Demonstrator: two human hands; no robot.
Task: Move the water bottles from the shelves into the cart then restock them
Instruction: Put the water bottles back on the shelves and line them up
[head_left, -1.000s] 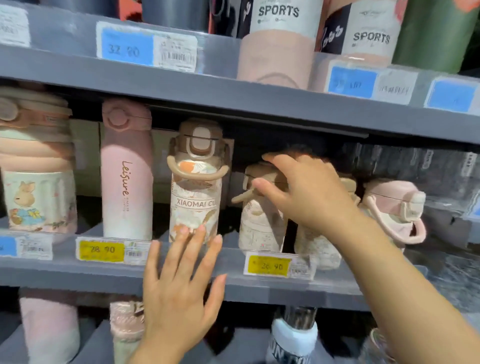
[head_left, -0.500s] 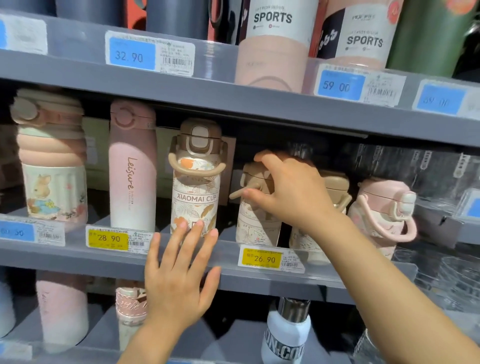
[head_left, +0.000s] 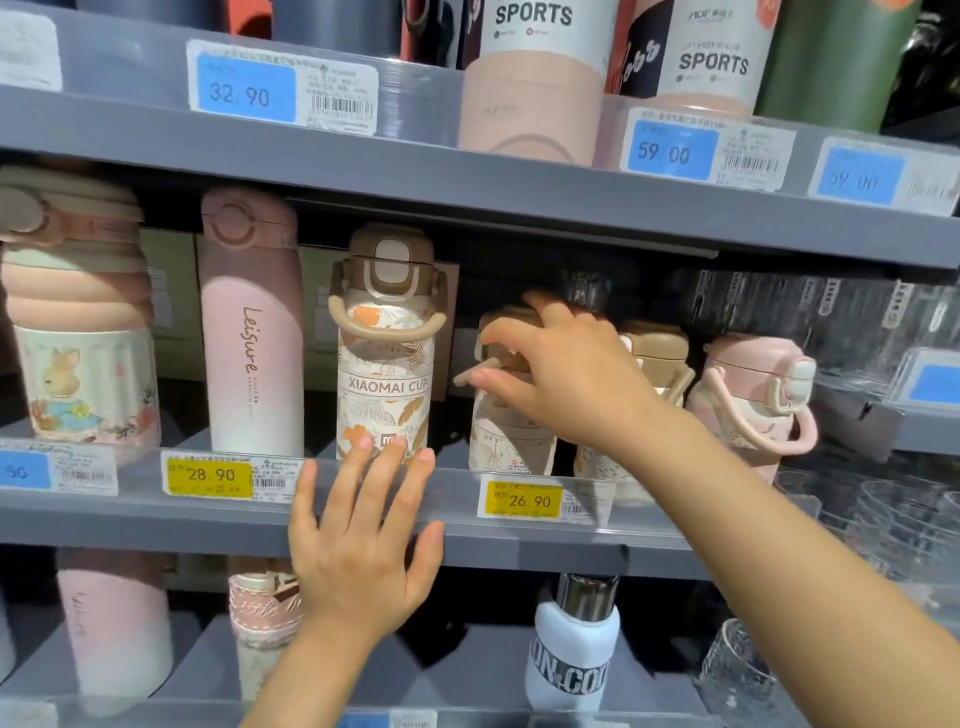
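Note:
On the middle shelf several water bottles stand in a row. My right hand reaches in and curls over the brown lid of a small beige patterned bottle, thumb by its strap. A second small beige bottle stands half hidden behind my wrist. To the left stands the taller XIAOMAI CUP bottle with a brown lid and loop handle. My left hand is flat and spread against the shelf's front rail, fingertips just below that bottle's base, holding nothing. No cart is in view.
A pink Leisure bottle and a bunny-print bottle stand further left, a pink strap bottle to the right. The upper shelf hangs low over the lids. Clear glassware fills the right side. A white bottle stands below.
My right hand has settled lower and closed around the small beige bottle's lid. My left hand has risen slightly against the shelf rail, under the XIAOMAI CUP bottle.

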